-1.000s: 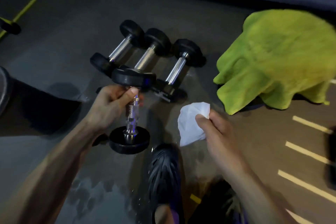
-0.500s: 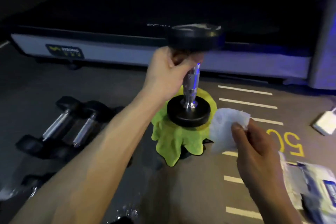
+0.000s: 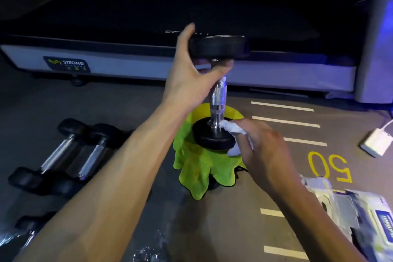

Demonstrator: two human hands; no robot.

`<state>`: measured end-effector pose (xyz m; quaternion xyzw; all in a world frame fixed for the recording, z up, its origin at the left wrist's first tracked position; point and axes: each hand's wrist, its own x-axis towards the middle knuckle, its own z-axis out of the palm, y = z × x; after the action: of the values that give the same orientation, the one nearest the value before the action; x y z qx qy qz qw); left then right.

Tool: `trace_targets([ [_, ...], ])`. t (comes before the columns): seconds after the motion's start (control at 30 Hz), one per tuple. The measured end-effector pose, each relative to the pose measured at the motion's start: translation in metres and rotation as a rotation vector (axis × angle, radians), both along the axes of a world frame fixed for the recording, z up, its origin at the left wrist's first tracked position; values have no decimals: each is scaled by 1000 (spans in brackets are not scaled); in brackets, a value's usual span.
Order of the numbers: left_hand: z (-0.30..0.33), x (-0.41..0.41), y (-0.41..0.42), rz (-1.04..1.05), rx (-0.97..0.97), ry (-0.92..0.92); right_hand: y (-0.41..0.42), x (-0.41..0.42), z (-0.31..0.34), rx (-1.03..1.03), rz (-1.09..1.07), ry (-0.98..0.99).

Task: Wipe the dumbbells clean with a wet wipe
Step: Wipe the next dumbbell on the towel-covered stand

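I hold a black dumbbell [image 3: 218, 95] upright in the air, its chrome handle vertical. My left hand [image 3: 192, 78] grips its upper head, thumb under the head and fingers over the rim. My right hand [image 3: 263, 151] pinches a white wet wipe [image 3: 231, 130] and presses it on the lower head next to the handle's base. Two more dumbbells [image 3: 70, 155] lie on the floor at the left.
A green towel [image 3: 197, 168] is draped over something on the floor under the held dumbbell. A treadmill [image 3: 148, 27] runs across the back. A wet wipe pack [image 3: 365, 217] lies at the lower right, a white adapter [image 3: 376, 144] at the right. Water wets the floor near me.
The wipe has moved left from beside the dumbbell onto its lower head. My left hand shifted from the handle's top up around the upper head.
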<state>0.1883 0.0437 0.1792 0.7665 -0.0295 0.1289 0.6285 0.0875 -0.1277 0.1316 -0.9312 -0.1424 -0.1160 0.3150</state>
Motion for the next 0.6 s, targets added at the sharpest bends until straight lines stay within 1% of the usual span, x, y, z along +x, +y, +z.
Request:
trace_targets([
  [0.1, 9, 3, 6, -2, 164, -167, -2, 4, 0, -49, -16, -26],
  [0.17, 15, 5, 7, -26, 294, -324, -5, 6, 2, -59, 7, 6],
  [0.2, 18, 5, 7, -54, 340, -373, -5, 7, 5, -75, 35, 33],
  [0.27, 21, 3, 8, -86, 369, -388, -8, 13, 15, -76, 61, 93],
  [0.37, 19, 3, 12, -90, 357, -368, -21, 33, 39, 46, -58, 145],
  [0.43, 18, 3, 15, -77, 346, -362, -24, 44, 53, 231, -27, 184],
  [0.5, 18, 6, 15, -63, 330, -363, -25, 46, 54, 452, 64, 324],
  [0.53, 18, 8, 14, -60, 336, -360, -27, 45, 53, 505, 100, 397],
  [0.6, 19, 9, 12, -56, 360, -355, -27, 42, 52, 503, 146, 554],
])
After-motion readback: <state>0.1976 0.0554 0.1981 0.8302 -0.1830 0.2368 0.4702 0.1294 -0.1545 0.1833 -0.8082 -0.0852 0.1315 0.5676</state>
